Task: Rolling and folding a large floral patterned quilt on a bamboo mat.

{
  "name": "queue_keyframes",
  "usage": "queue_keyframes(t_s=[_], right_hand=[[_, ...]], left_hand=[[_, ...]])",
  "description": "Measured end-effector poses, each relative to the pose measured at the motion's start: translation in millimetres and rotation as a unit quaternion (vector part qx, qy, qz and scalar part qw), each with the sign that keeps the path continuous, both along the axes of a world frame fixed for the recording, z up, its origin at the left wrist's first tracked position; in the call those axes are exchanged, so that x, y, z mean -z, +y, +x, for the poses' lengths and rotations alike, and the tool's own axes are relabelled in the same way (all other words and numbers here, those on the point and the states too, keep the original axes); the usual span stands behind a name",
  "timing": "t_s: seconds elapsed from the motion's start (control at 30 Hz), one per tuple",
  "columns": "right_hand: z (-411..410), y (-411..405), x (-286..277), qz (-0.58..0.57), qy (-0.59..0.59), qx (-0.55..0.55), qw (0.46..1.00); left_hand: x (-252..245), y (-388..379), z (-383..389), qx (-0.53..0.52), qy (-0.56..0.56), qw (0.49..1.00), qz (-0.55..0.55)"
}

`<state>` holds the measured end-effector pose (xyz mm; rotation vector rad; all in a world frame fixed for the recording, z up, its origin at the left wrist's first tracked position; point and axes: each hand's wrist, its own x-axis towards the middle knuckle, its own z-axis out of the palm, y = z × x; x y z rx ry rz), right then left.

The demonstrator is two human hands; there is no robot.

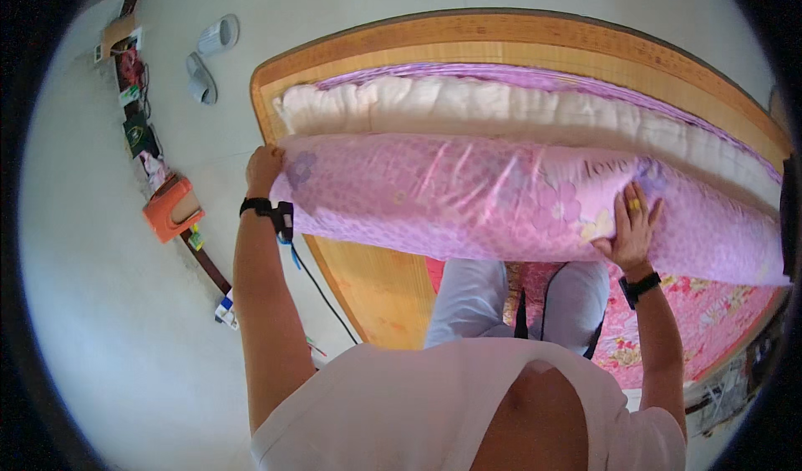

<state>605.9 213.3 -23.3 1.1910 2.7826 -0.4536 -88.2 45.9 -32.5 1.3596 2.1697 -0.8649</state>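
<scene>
A pink and purple patterned quilt [451, 195] lies in a thick roll or fold across the wooden bed platform [357, 283], just before my knees. At its left end is my left hand [266, 165], fingers curled at the cloth's corner; whether they grip the cloth cannot be made out. My right hand [631, 223] rests flat on the roll's right part, fingers spread, a yellow ring on one finger. Beyond the roll shows a strip of cream padding [426, 104], edged by purple cloth [532, 75]. The underside of the roll is hidden.
The bed's raised wooden edge [489, 26] curves around the far side. Red floral bedding [695, 327] lies at my right. Grey slippers [218, 34] stand on the pale floor. Along the left wall are an orange container [174, 210] and several small items. A black cable hangs near my left wrist.
</scene>
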Motion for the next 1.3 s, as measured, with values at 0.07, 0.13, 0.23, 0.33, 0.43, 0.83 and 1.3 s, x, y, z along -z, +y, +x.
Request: queue_keyframes(t_s=[0.07, 0.13, 0.23, 0.33, 0.43, 0.83, 1.3], right_hand=[[6, -10, -1, 0.058, 0.04, -0.026, 0.997], [12, -18, -2, 0.034, 0.022, -0.028, 0.999], [19, -28, -7, 0.037, 0.01, -0.029, 0.999], [23, -33, -10, 0.036, 0.025, -0.026, 0.999], [25, -35, -12, 0.03, 0.027, -0.026, 0.999], [41, -44, -14, 0.017, 0.019, -0.078, 0.997], [59, -62, -4, -0.009, 0.038, -0.061, 0.997]], left_hand=[[10, -4, 2, -0.022, -0.009, 0.998, 0.054], [15, -5, 10, -0.03, -0.024, 0.994, 0.098], [15, 1, 24, -0.121, -0.026, 0.986, 0.111], [15, 15, 34, -0.163, -0.048, 0.984, 0.055], [15, 22, 37, -0.118, 0.016, 0.993, 0.017], [24, -14, 22, -0.113, 0.125, 0.986, 0.01], [31, 30, 41, -0.054, -0.039, 0.993, -0.101]])
